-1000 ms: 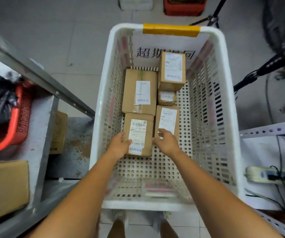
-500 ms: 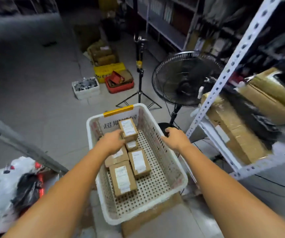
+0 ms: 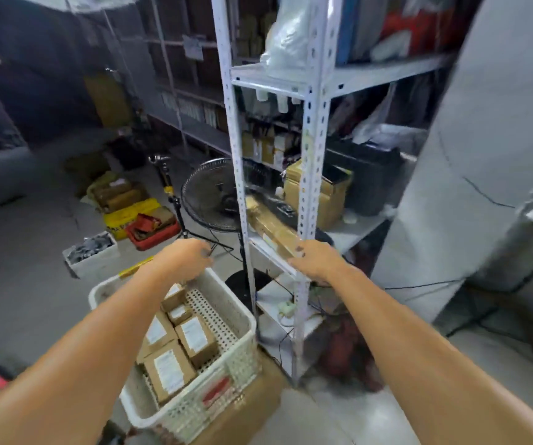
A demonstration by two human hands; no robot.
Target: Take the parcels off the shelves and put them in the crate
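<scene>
The white perforated crate (image 3: 239, 358) sits low in the middle, with several brown labelled parcels (image 3: 194, 340) lying in it. My left hand (image 3: 186, 256) hovers above the crate's far end, fingers loosely curled and holding nothing. My right hand (image 3: 318, 260) reaches toward the white metal shelf unit (image 3: 313, 162), fingers relaxed and holding nothing, just short of a long brown parcel (image 3: 271, 224) lying on the middle shelf. A larger cardboard box (image 3: 329, 197) stands behind the upright post on the same shelf.
A black floor fan (image 3: 209, 195) and a tripod (image 3: 175, 207) stand behind the crate, left of the shelf. Red and yellow bins (image 3: 149, 228) and a white tub (image 3: 90, 253) sit on the floor further back. Cables and a power strip (image 3: 286, 308) lie on the lowest shelf.
My view has swung up and right from the crate to the shelf unit. Both hands have risen out of the crate, and the right one has moved toward the middle shelf.
</scene>
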